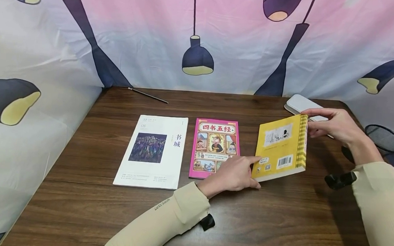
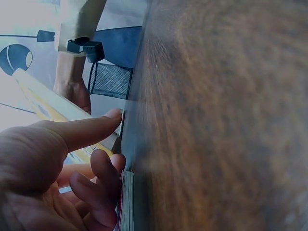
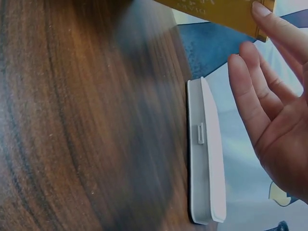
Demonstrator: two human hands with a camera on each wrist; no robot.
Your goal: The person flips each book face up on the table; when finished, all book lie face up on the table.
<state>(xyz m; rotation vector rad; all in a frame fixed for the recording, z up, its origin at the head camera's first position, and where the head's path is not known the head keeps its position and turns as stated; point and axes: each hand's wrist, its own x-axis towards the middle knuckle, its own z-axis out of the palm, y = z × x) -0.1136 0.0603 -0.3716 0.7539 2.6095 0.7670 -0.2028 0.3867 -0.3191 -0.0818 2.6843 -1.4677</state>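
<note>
A yellow book (image 1: 274, 150) tilts over the right part of the table, its spine edge raised and its barcode side up. My right hand (image 1: 337, 126) pinches it at the top corner near the spine; in the right wrist view the other fingers (image 3: 250, 82) stand away from the cover. At the lower left corner my left hand (image 1: 233, 173) holds the book between thumb and index finger, partly covering the pink comic-style book (image 1: 216, 139). Left of that lies a white magazine (image 1: 171, 174) with a dark picture on its cover.
At the back right a white case (image 1: 303, 104) lies partly behind my right hand. A black mesh holder (image 1: 384, 138) is at the right edge. One thin dark stick (image 1: 148, 95) lies at the back left. Printed curtains (image 1: 154, 41) stand behind the wooden table (image 1: 77, 202).
</note>
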